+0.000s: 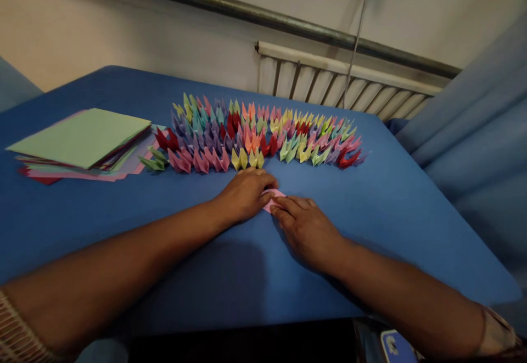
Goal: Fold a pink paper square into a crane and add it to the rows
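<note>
A small folded piece of pink paper (272,200) lies on the blue tabletop (214,275), partly covered by my fingers. My left hand (246,195) grips its left side, the fingers curled and the thumb on the paper. From the right, my right hand (307,225) pinches and presses the paper's other side with its fingertips. Just beyond my hands stand rows of folded paper cranes (251,138) in many colours. The nearest to my left hand are yellow ones (247,158).
To the left rests a stack of square coloured paper sheets (86,138), pale green on top. A radiator (329,77) and a metal pipe (230,9) run along the wall behind the table. Blue cloth (477,127) hangs at the right, beside the table edge.
</note>
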A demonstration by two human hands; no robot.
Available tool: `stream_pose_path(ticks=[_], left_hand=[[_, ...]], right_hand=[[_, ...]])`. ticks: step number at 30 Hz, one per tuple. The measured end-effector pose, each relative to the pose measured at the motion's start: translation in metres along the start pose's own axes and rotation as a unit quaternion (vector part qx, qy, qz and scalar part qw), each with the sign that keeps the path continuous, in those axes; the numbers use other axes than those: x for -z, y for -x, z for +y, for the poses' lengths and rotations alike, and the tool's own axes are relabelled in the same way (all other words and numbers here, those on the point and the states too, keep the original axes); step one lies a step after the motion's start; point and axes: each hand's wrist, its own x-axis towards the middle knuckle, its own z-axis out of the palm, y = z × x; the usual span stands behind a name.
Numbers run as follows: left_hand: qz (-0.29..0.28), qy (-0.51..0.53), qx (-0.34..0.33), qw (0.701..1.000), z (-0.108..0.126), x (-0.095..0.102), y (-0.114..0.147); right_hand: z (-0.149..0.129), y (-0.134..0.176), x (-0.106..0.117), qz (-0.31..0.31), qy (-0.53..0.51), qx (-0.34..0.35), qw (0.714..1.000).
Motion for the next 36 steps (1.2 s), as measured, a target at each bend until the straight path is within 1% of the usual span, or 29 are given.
stream_pose_path(ticks=[2, 5, 8, 10, 14, 21, 27, 31, 33, 36], left_hand=[[-0.001, 0.016, -0.005, 1.000, 0.001, 0.000, -0.001], [0.015, 0.040, -0.011, 0.999, 0.001, -0.001, -0.001], [0.024, 0.024, -0.018, 0.999, 0.000, -0.002, 0.000], [0.024, 0.007, -0.039, 0.999, -0.001, -0.002, 0.001], [0.010, -0.022, -0.079, 0.997, -0.002, 0.002, 0.003], [-0.013, -0.059, -0.094, 0.994, -0.001, 0.008, 0.008], [-0.019, -0.030, -0.102, 0.994, -0.005, 0.012, 0.015], [-0.014, 0.008, -0.104, 0.994, -0.012, 0.011, 0.015], [-0.020, 0.030, -0.103, 0.994, -0.016, 0.010, 0.013], [-0.032, 0.055, -0.088, 0.994, -0.021, 0.012, 0.012]], right_hand=[[0.000, 0.000, 0.000, 0.000, -0.003, -0.001, 1.000], [0.000, -0.001, 0.000, -0.002, -0.004, 0.001, 1.000], [0.000, -0.001, 0.001, -0.003, -0.003, 0.001, 1.000], [0.000, 0.000, 0.001, -0.003, -0.003, 0.000, 1.000], [-0.001, 0.001, 0.002, 0.001, 0.000, -0.016, 1.000], [-0.003, 0.004, 0.005, -0.010, 0.013, -0.045, 0.999], [-0.004, 0.005, 0.010, -0.016, 0.023, -0.053, 0.998], [-0.001, 0.003, 0.012, -0.017, 0.031, -0.026, 0.999], [0.000, 0.002, 0.013, -0.028, 0.035, -0.013, 0.999], [0.001, 0.002, 0.012, -0.037, 0.043, -0.013, 0.998]])
